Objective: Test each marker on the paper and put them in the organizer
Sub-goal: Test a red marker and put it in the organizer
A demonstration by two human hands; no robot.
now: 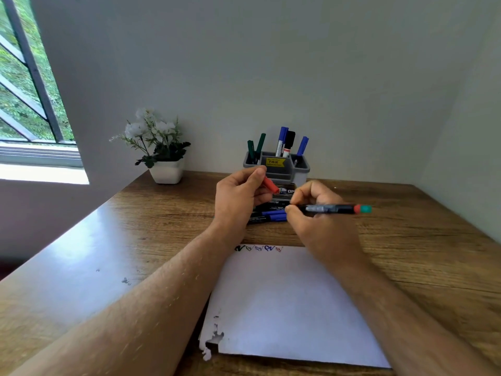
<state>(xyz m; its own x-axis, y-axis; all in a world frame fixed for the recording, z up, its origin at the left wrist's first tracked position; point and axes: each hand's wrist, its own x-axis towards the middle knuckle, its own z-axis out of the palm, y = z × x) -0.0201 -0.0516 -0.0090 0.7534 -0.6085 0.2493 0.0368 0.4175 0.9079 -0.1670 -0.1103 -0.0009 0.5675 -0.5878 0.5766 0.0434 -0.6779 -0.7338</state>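
Note:
My left hand (238, 198) pinches a red marker cap (270, 185) above the table. My right hand (317, 213) grips a black marker (329, 208) lying level, its red and green rear end pointing right; its tip is hidden behind my fingers. The white paper (287, 302) lies in front of me with several small scribbles (259, 248) along its far edge. The grey organizer (276, 165) stands by the wall and holds green, blue and black markers. Blue-capped markers (271, 216) lie on the table between my hands.
A marker box (286, 191) sits in front of the organizer. A white pot of white flowers (165, 172) stands at the back left of the wooden table (420, 240). A window is on the far left. The paper's near left corner is torn.

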